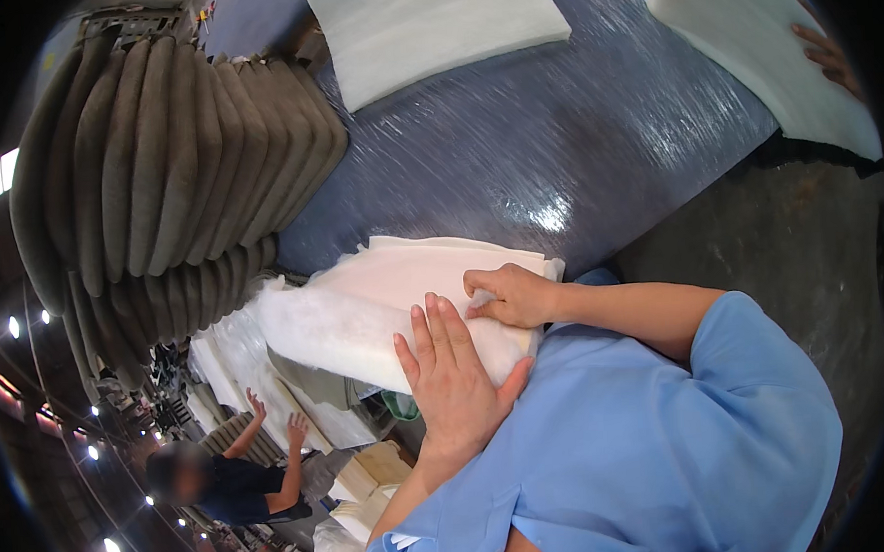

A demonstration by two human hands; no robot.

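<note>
Against my body lies a cream foam pad (417, 272), with fluffy white fiber wadding (316, 326) folded over its near side. My left hand (453, 379) rests flat on the wadding, its fingers stretched out and pointing away from me. Just to the right, my right hand (514, 297) has its fingers curled and pinches a bit of the wadding by the pad's right end. The fold's underside, and how far the wadding wraps beneath the foam, are hidden.
A film-covered table (555, 153) spreads ahead, bearing a white wadding sheet (441, 29). Another person's hand (827, 57) touches a second sheet (747, 36) at far right. Grey-brown cushions (170, 150) stand stacked at left. Lower left, a person (244, 487) raises both hands near cardboard boxes (372, 471).
</note>
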